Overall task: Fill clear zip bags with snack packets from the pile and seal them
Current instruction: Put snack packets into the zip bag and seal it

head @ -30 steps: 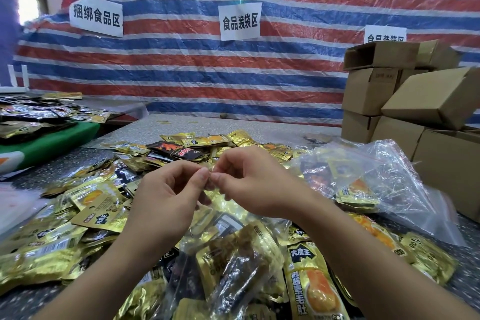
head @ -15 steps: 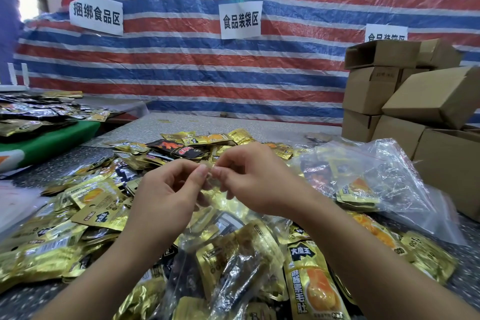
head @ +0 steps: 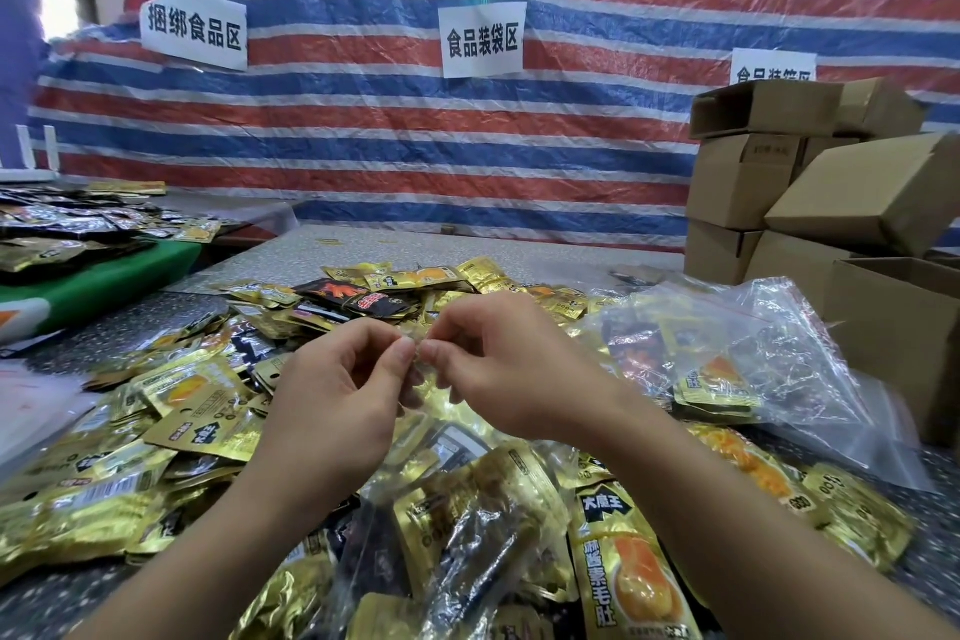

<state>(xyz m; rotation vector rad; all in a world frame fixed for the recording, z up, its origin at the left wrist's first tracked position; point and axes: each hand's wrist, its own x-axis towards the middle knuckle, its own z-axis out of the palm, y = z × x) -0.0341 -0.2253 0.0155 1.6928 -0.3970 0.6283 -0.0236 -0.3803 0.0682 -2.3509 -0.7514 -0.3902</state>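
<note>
Two hands meet in the middle, above a big pile of snack packets [head: 171, 437]. The left hand [head: 332, 395] and the right hand [head: 511, 369] each pinch the top edge of a clear zip bag [head: 457, 525] between thumb and fingertips — the pinches are almost touching. The bag hangs down from the fingers toward the person, and it has shiny gold packets inside. You can see them through the plastic.

The pile is spread over a speckled grey table [head: 374, 250]. Most packets are gold, and a few are black with red on them. One gold packet with an orange picture [head: 631, 572] lies just under the right arm.

To the right of the hands sits another clear bag [head: 753, 359] with packets in it. It rests on the table, near a stack of brown cardboard boxes [head: 841, 203]. Behind it all hangs a red, white and blue striped sheet [head: 363, 130] with white paper signs [head: 483, 39] stuck on it.
</note>
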